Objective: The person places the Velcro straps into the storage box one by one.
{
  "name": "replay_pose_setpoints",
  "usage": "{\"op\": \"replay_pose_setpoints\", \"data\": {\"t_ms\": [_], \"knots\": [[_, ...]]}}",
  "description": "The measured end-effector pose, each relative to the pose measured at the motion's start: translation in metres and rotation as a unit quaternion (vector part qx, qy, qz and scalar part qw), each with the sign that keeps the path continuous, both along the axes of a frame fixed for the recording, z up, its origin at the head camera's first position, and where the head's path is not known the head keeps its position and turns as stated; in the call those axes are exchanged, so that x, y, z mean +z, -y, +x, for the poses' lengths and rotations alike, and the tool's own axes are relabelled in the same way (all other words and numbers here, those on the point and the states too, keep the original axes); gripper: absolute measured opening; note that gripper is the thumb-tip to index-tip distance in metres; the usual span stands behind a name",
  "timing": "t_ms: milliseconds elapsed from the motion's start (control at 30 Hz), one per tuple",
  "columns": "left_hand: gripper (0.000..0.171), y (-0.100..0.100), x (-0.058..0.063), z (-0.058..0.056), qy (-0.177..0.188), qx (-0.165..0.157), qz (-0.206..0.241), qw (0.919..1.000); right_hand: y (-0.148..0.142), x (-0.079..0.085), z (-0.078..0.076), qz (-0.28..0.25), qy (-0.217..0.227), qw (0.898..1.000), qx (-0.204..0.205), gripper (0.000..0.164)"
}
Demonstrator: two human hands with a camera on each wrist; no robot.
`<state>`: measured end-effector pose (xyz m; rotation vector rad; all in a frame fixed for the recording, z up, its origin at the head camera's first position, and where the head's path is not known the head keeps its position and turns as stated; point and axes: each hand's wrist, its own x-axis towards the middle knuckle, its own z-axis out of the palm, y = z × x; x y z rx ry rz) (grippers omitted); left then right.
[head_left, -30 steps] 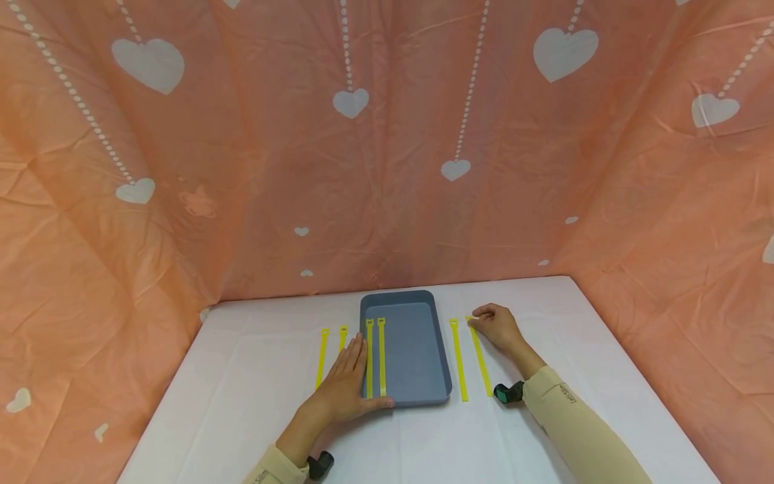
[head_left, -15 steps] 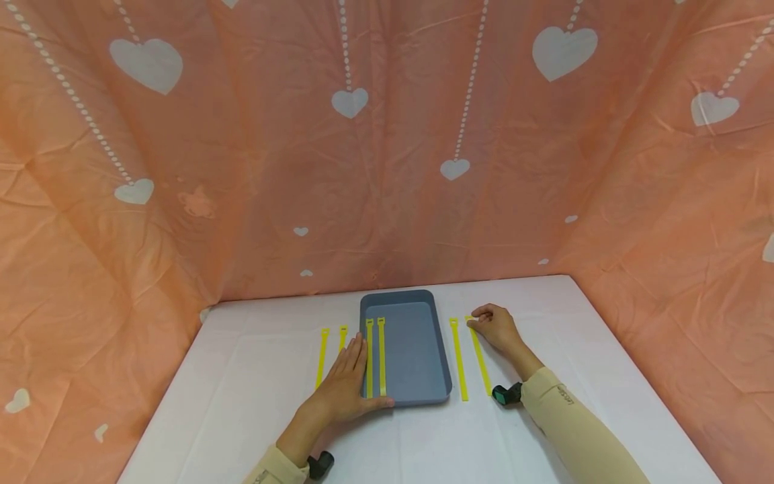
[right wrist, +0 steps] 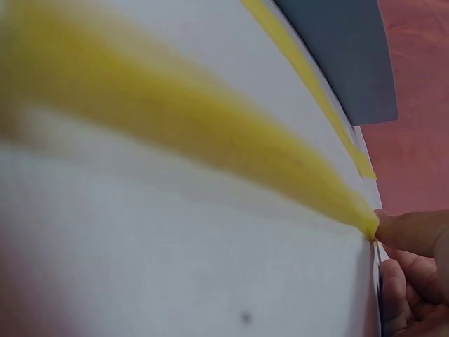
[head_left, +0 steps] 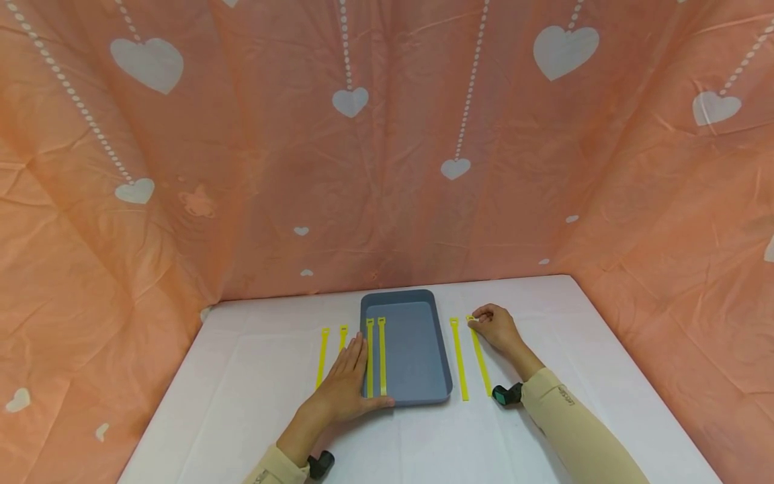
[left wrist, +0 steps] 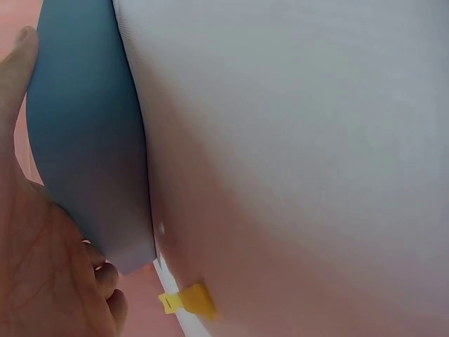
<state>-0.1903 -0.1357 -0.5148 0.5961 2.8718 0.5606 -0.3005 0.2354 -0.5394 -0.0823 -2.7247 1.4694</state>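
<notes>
In the head view a grey-blue tray (head_left: 417,349) lies on the table. Two yellow cable ties (head_left: 383,363) with slotted heads lie lengthwise in its left part. My left hand (head_left: 341,390) rests along the tray's left side, fingers straight, thumb at the near edge; the left wrist view shows the thumb against its outer wall (left wrist: 91,126). My right hand (head_left: 497,328) pinches the far, head end of the rightmost cable tie (head_left: 480,359), which lies slanted on the table. In the right wrist view that tie (right wrist: 210,133) stretches away to my fingertips.
Another yellow cable tie (head_left: 459,363) lies between the tray and my right hand. Two more, one a partly covered tie (head_left: 343,335) and the other a tie farther left (head_left: 322,356), lie beside my left hand. Orange curtains (head_left: 387,222) with hearts surround the white table (head_left: 254,376).
</notes>
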Motion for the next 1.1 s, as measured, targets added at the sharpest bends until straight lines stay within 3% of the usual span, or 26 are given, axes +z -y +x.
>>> {"op": "replay_pose_setpoints", "data": {"t_ms": [733,1100], "knots": [[0.139,0.002,-0.002,0.000,0.007,0.003,0.001,1.0000,-0.003,0.002,0.004,-0.027,-0.013,0.999,0.024,0.019],[0.138,0.001,0.000,0.001,0.009,0.002,0.006,0.9999,-0.011,0.006,0.003,-0.112,0.007,0.994,-0.009,0.023]]}}
